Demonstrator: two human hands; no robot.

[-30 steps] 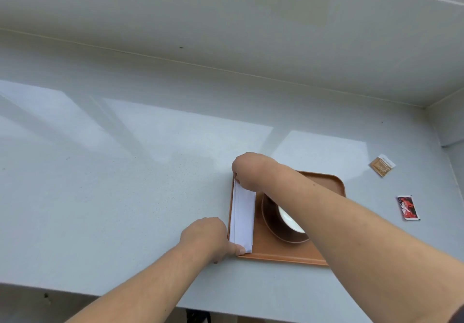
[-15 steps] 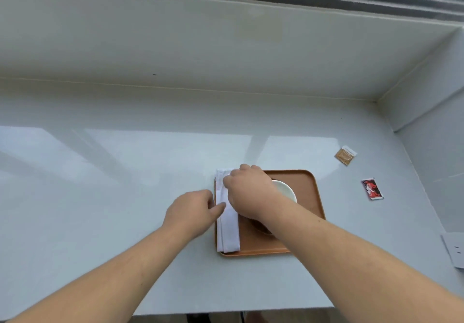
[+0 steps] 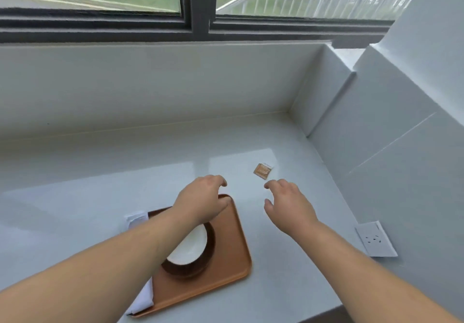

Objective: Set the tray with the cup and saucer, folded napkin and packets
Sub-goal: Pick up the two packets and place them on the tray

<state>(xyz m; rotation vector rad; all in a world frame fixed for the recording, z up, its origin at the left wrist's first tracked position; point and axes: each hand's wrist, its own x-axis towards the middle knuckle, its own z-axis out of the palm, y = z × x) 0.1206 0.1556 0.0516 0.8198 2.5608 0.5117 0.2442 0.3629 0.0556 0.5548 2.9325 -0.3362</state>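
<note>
An orange-brown tray [image 3: 226, 272] lies on the pale counter. On it stands a white cup [image 3: 190, 247] in a dark brown saucer [image 3: 200, 270]. A folded white napkin [image 3: 136, 218] runs along the tray's left edge, its middle hidden by my left forearm. My left hand [image 3: 203, 202] hovers over the tray's far right corner, fingers curled and holding nothing. A small brown packet [image 3: 262, 170] lies on the counter beyond the tray. My right hand [image 3: 288, 204] is open just short of it, fingers spread. No red packet shows.
A white wall socket [image 3: 376, 238] sits low on the right wall. A raised ledge and a window close off the back. The right wall meets the counter near the brown packet. The counter's front edge [image 3: 324, 312] runs at lower right.
Both hands have left the napkin and moved right, toward the brown packet. The view has swung up and right. The red packet is out of sight.
</note>
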